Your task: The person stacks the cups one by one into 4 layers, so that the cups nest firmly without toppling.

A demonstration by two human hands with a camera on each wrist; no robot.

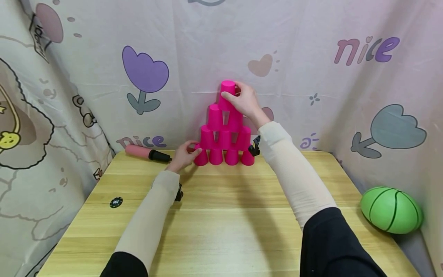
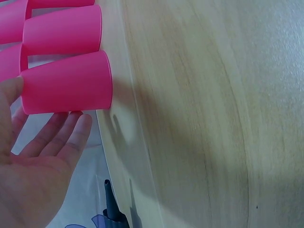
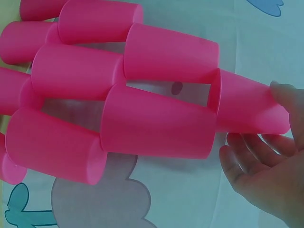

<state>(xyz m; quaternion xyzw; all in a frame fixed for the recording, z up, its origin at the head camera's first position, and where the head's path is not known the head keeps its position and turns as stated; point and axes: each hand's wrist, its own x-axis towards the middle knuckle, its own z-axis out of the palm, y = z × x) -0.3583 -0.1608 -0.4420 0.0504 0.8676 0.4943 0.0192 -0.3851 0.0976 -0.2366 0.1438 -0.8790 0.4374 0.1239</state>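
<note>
Bright pink cups (image 1: pixel 215 117) stand upside down in a tall pyramid against the back curtain. At its peak, my right hand (image 1: pixel 245 99) grips the top cup (image 1: pixel 227 98), thumb on the near side and fingers round its right. In the right wrist view this cup (image 3: pixel 247 104) rests over the narrow ends of two cups below. My left hand (image 1: pixel 183 156) holds the bottom row's leftmost cup (image 1: pixel 200 158) by its upper left edge. The left wrist view puts the thumb (image 2: pixel 13 89) at that cup's narrow end and the other fingers along its side.
A pink hand pump (image 1: pixel 138 151) with a black nozzle lies at the back left of the wooden table (image 1: pixel 221 227). Nearer on the left is a black chip (image 1: pixel 115 202) marked 100. A green ball (image 1: pixel 392 210) sits by the right edge. Printed curtains hang behind and on both sides.
</note>
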